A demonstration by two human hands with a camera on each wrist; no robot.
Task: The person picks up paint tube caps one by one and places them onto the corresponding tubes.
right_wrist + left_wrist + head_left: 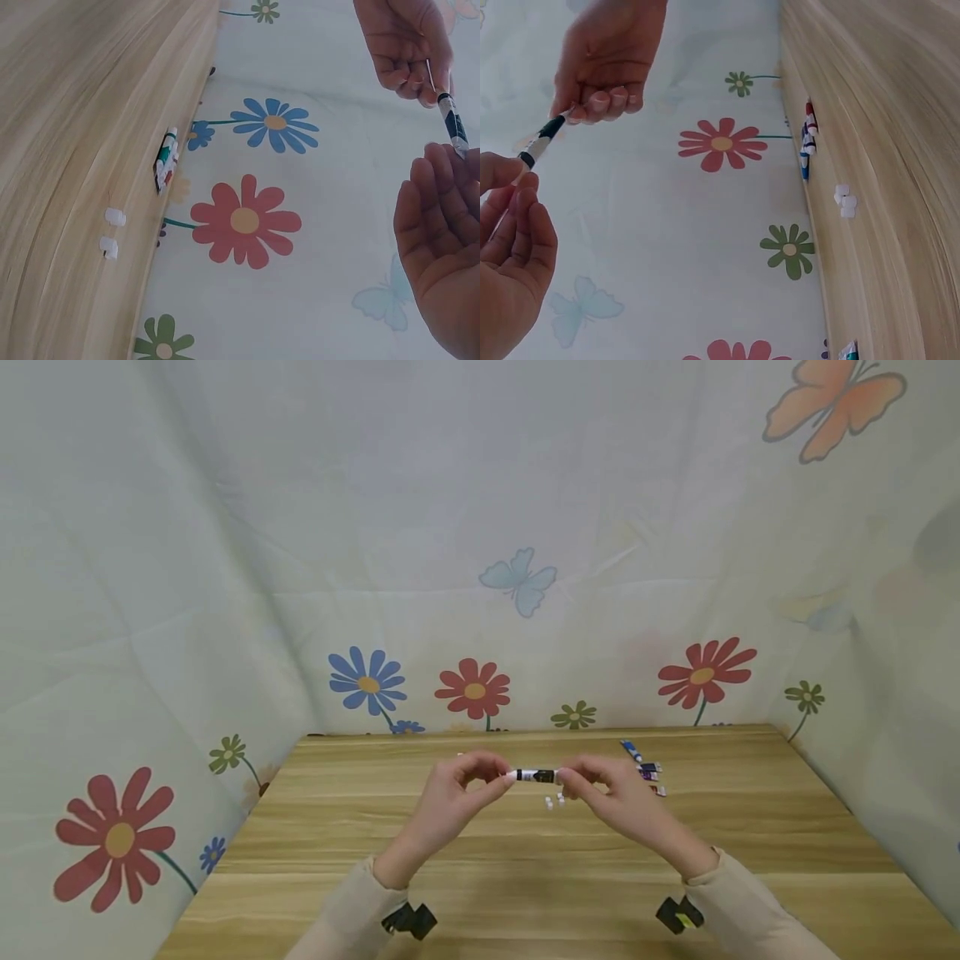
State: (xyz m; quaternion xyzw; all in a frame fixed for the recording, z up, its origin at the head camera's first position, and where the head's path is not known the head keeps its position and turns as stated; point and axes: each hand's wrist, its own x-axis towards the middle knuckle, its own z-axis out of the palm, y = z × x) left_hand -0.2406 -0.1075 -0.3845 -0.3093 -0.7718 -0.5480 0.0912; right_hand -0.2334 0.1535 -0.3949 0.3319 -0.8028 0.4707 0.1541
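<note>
A small paint tube with a black and white label (537, 776) is held level above the table between both hands. My left hand (459, 789) pinches its white left end between thumb and forefinger. The other end is pinched by the fingertips of my right hand (611, 797). In the left wrist view the tube (545, 137) slants between the left hand (514, 247) and the right hand (611, 64). The right wrist view also shows the tube (452, 122); fingers cover both its ends. Several small white caps (553, 802) lie on the table just beyond the hands.
Beyond the right hand lie several more tubes, among them a blue one (632, 750) and a purple one (648, 775). Green and red tubes (166, 160) lie near the table's far edge. A flower-printed cloth (420, 635) hangs behind the wooden table (540, 877).
</note>
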